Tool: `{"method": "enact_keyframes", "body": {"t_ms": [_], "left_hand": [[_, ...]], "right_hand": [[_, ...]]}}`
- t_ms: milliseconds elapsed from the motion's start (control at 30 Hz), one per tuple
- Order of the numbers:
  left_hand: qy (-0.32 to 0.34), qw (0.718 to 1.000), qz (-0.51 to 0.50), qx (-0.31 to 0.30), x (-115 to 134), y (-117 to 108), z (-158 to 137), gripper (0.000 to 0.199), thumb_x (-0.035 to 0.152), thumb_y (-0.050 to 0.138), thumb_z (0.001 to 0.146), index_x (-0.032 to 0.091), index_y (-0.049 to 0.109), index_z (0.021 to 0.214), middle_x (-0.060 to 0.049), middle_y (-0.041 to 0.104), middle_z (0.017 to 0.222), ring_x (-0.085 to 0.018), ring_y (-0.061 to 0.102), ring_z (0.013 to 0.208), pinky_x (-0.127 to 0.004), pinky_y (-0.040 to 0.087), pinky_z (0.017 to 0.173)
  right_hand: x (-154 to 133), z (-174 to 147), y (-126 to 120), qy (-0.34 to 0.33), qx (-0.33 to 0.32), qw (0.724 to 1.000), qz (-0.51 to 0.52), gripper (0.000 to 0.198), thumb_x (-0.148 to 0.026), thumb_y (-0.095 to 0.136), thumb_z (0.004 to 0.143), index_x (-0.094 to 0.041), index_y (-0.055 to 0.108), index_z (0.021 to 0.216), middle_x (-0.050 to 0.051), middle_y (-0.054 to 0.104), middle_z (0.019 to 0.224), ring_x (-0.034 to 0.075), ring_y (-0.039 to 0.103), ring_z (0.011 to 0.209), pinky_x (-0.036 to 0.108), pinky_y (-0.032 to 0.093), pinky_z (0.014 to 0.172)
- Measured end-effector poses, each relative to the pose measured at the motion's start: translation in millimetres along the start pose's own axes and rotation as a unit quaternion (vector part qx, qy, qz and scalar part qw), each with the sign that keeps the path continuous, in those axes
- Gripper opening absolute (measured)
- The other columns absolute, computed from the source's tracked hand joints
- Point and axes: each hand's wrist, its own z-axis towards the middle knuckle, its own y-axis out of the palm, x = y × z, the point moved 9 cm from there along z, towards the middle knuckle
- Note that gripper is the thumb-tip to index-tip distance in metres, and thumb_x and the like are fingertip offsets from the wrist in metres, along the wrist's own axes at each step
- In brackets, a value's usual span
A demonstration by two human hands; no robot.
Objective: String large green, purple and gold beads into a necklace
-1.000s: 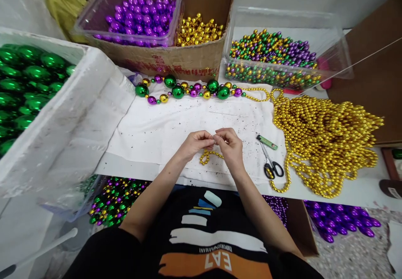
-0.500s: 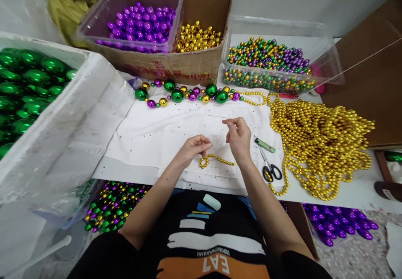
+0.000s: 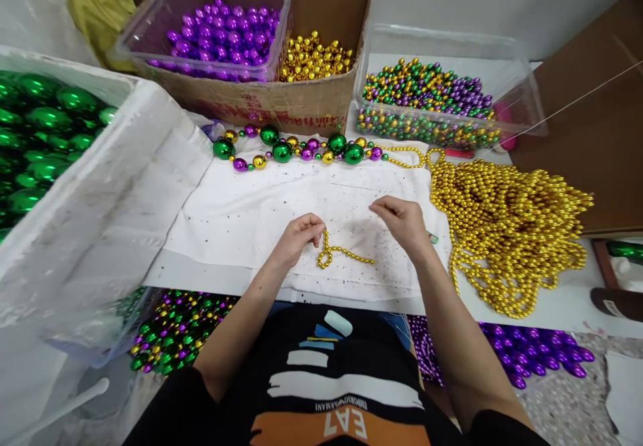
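Note:
My left hand [image 3: 303, 237] pinches the upper end of a short string of gold beads [image 3: 346, 253]. The string hangs down to a small loop, and its tail lies to the right on the white cloth [image 3: 241, 218]. To the right, my right hand [image 3: 402, 219] is held over the cloth with thumb and fingertips pressed together; whatever is between them is too small to make out. A thin dark needle-like line [image 3: 354, 186] lies on the cloth above the hands. Just past my right wrist shows the end of a green-handled item [image 3: 433, 238].
Along the back lies a necklace of large green, purple and gold beads [image 3: 282, 152]. A heap of gold bead strands [image 3: 507, 232] covers the right side. Behind stand a cardboard box [image 3: 221, 101] and a clear bin [image 3: 442, 124]; a white box [image 3: 115, 158] of green balls is left.
My right hand has moved right and now covers the scissors. My left hand has shifted slightly left, drawing the end of the gold string up from the cloth.

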Motion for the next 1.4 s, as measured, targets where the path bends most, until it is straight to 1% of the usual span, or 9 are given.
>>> {"method": "enact_keyframes", "body": {"t_ms": [333,500,633,733,867,1000,1100,1267,1400], "left_hand": [[0.034,0.997,0.054,-0.042,-4.0,8.6,2.3,0.020,0.035,0.070,0.078,0.017,0.062,0.074,0.003,0.052,0.058,-0.008,0.047,0.054,-0.022,0.040,0.057],[0.040,0.992,0.109,0.058,7.2,-34.1,13.5,0.020,0.037,0.066,0.079,0.018,0.063,0.081,0.002,0.053,0.062,-0.009,0.047,0.054,-0.023,0.042,0.055],[0.141,0.896,0.358,0.219,45.9,-55.4,2.7,0.036,0.033,0.065,0.082,0.021,0.060,0.115,-0.008,0.061,0.113,-0.014,0.056,0.073,-0.030,0.049,0.067],[0.259,0.815,0.470,0.218,58.4,-6.2,-12.7,0.028,0.028,0.055,0.091,0.019,0.058,0.118,-0.010,0.058,0.121,-0.021,0.057,0.096,-0.035,0.049,0.081],[0.297,0.774,0.556,-0.067,4.2,107.5,-15.0,0.015,0.023,0.047,0.097,0.018,0.062,0.096,-0.007,0.062,0.095,-0.021,0.055,0.092,-0.034,0.046,0.080],[0.246,0.698,0.653,-0.161,-42.6,149.9,-9.5,0.013,0.025,0.056,0.092,0.014,0.061,0.095,-0.012,0.060,0.102,-0.026,0.053,0.097,-0.038,0.044,0.081],[0.201,0.727,0.635,-0.170,-41.0,146.1,-2.7,0.009,0.022,0.057,0.092,0.014,0.059,0.090,-0.011,0.061,0.100,-0.026,0.053,0.098,-0.038,0.043,0.082],[0.007,0.866,0.420,-0.273,-20.7,124.7,-10.2,0.017,0.029,0.049,0.094,0.018,0.060,0.087,0.000,0.060,0.075,-0.015,0.056,0.072,-0.028,0.043,0.066],[-0.081,0.873,0.333,-0.347,6.5,104.2,-29.6,0.027,0.038,0.049,0.094,0.017,0.063,0.084,0.000,0.057,0.073,-0.011,0.054,0.065,-0.023,0.044,0.058]], "right_hand": [[2.1,12.8,-4.1,0.031,0.113,0.990,-0.072,0.028,-0.035,0.061,0.087,-0.020,0.062,0.064,-0.002,0.048,0.053,0.014,0.045,0.055,0.028,0.034,0.058],[4.1,3.6,-32.2,0.006,0.078,0.997,-0.028,0.028,-0.031,0.059,0.087,-0.026,0.068,0.114,0.005,0.066,0.108,0.016,0.061,0.075,0.029,0.047,0.061],[6.2,-41.6,-73.0,0.005,0.111,0.989,-0.103,0.017,-0.029,0.060,0.088,-0.024,0.069,0.102,0.006,0.064,0.106,0.016,0.061,0.077,0.030,0.048,0.064],[19.3,-77.7,-64.7,0.020,0.031,0.987,-0.155,0.016,-0.025,0.055,0.091,-0.021,0.067,0.082,0.004,0.065,0.085,0.018,0.061,0.076,0.033,0.046,0.067],[41.9,-109.5,-30.3,0.046,-0.081,0.965,-0.245,0.015,-0.019,0.054,0.090,-0.020,0.067,0.084,0.007,0.066,0.090,0.023,0.061,0.087,0.034,0.045,0.070],[50.8,-118.7,-10.5,0.056,-0.127,0.924,-0.357,0.014,-0.016,0.054,0.089,-0.018,0.066,0.082,0.012,0.065,0.094,0.029,0.058,0.098,0.034,0.043,0.068],[48.7,-119.2,-16.0,0.064,-0.108,0.942,-0.310,0.016,-0.015,0.051,0.090,-0.019,0.062,0.078,0.011,0.065,0.091,0.026,0.059,0.093,0.033,0.043,0.069],[42.6,-129.2,-43.1,0.100,-0.074,0.992,-0.033,0.016,-0.029,0.054,0.092,-0.021,0.058,0.079,-0.001,0.059,0.064,0.015,0.057,0.061,0.027,0.043,0.059],[19.9,-141.8,-95.9,0.054,0.046,0.995,-0.070,0.016,-0.033,0.059,0.091,-0.020,0.064,0.082,0.000,0.066,0.071,0.014,0.059,0.062,0.026,0.043,0.058]]}}
